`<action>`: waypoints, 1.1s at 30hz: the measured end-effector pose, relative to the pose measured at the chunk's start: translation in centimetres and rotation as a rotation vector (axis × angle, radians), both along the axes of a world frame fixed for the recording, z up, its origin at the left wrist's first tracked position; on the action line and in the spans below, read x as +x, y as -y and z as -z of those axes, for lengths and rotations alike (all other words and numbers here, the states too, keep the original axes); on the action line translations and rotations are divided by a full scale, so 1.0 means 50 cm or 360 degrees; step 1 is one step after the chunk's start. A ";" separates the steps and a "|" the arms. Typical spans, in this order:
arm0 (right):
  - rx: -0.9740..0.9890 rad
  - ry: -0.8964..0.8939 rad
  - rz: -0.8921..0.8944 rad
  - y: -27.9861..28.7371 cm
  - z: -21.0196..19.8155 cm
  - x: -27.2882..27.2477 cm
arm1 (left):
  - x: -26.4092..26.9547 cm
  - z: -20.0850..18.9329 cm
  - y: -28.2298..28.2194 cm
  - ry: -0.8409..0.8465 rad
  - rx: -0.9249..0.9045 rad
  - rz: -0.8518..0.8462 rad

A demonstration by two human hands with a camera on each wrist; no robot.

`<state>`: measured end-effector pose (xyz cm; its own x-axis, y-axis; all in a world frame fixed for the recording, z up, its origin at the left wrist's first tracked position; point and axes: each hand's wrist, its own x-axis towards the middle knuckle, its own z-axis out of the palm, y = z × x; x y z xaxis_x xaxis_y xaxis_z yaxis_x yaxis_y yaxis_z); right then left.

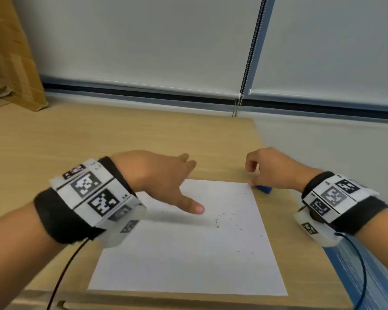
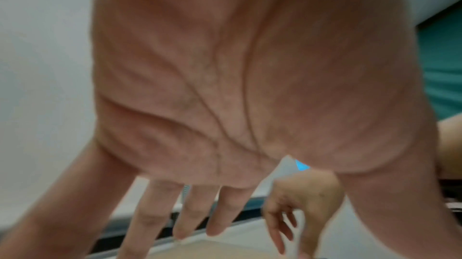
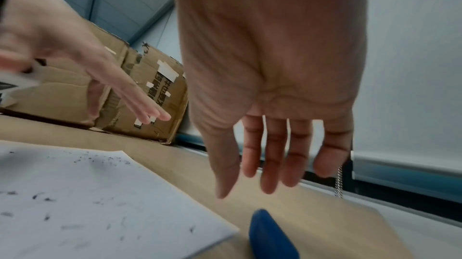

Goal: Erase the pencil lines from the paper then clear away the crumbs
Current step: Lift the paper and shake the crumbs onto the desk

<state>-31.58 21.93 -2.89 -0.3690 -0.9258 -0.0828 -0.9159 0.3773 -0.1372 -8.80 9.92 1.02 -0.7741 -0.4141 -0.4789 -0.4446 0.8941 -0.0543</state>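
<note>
A white sheet of paper [image 1: 188, 253] lies on the wooden table [image 1: 99, 139], speckled with dark eraser crumbs [image 1: 220, 220], also shown on the paper [image 3: 87, 204] in the right wrist view. A blue eraser [image 1: 264, 188] lies on the table just off the paper's far right corner; it shows as a blue eraser [image 3: 270, 235] under my right hand. My left hand [image 1: 173, 182] hovers over the paper's far left part, fingers straight and spread, holding nothing. My right hand [image 1: 262, 166] hangs just above the eraser, fingers loose and empty, apart from it.
A cardboard box [image 1: 9, 63] stands at the table's far left against the wall. The table's right edge [image 1: 300, 211] runs close beside the eraser. A blind's bead chain [image 1: 244, 86] hangs behind the table. Wrist cables trail from both arms.
</note>
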 end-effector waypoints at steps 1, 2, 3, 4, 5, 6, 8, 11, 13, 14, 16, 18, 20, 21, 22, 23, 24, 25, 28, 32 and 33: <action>0.0018 0.0045 -0.0048 0.010 -0.001 0.008 | 0.017 -0.008 0.027 -0.0013 -0.0031 -0.0068; 0.0062 0.0092 -0.0090 0.019 0.002 0.016 | 0.033 -0.014 0.053 -0.0028 -0.0063 -0.0130; 0.0122 0.0117 -0.0120 0.027 0.008 0.024 | 0.048 -0.018 0.076 -0.0043 -0.0090 -0.0187; 0.0175 0.0119 -0.0153 0.034 0.015 0.029 | 0.064 -0.019 0.097 -0.0058 -0.0106 -0.0240; 0.0218 0.0111 -0.0181 0.040 0.019 0.033 | 0.080 -0.019 0.114 -0.0072 -0.0109 -0.0285; 0.0235 0.0109 -0.0199 0.044 0.022 0.035 | 0.094 -0.016 0.129 -0.0084 -0.0104 -0.0323; 0.0248 0.0155 -0.0206 0.049 0.020 0.037 | 0.122 -0.007 0.152 -0.0097 -0.0070 -0.0368; 0.0297 0.0210 -0.0203 0.058 0.019 0.039 | 0.149 0.019 0.175 -0.0113 -0.0004 -0.0427; 0.0295 0.0207 -0.0221 0.067 0.023 0.038 | 0.156 0.036 0.187 -0.0118 0.0017 -0.0446; 0.0272 0.0201 -0.0230 0.071 0.024 0.038 | 0.157 0.044 0.192 -0.0123 0.0022 -0.0457; 0.0188 0.0186 -0.0235 0.076 0.021 0.037 | 0.156 0.058 0.201 -0.0150 0.0023 -0.0474; 0.0047 0.0199 -0.0232 0.078 0.005 0.036 | 0.157 0.071 0.211 -0.0197 0.0040 -0.0503; -0.0069 0.0220 -0.0245 0.078 -0.019 0.039 | 0.158 0.078 0.222 -0.0270 0.0068 -0.0527; -0.0111 0.0230 -0.0258 0.078 -0.031 0.041 | 0.158 0.079 0.227 -0.0319 0.0094 -0.0545; -0.0153 0.0231 -0.0271 0.079 -0.043 0.042 | 0.157 0.079 0.232 -0.0385 0.0144 -0.0576; -0.0194 0.0228 -0.0281 0.080 -0.053 0.044 | 0.157 0.081 0.237 -0.0469 0.0215 -0.0616; -0.0236 0.0225 -0.0282 0.081 -0.063 0.045 | 0.155 0.081 0.240 -0.0564 0.0287 -0.0653; -0.0275 0.0230 -0.0281 0.083 -0.071 0.046 | 0.155 0.083 0.244 -0.0662 0.0341 -0.0681; -0.0371 0.0267 -0.0273 0.089 -0.089 0.047 | 0.159 0.083 0.248 -0.0990 0.0436 -0.0747; -0.0459 0.0304 -0.0214 0.092 -0.120 0.047 | 0.169 0.046 0.235 -0.1505 0.0426 -0.0806; -0.0495 0.0286 -0.0220 0.091 -0.132 0.047 | 0.172 0.030 0.232 -0.1616 0.0395 -0.0804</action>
<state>-29.25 17.40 3.69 -0.2442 -0.9568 0.1577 -0.9062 0.1672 -0.3885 -0.21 -1.66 -0.49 -0.6220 -0.7674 0.1560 -0.4924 0.5381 0.6841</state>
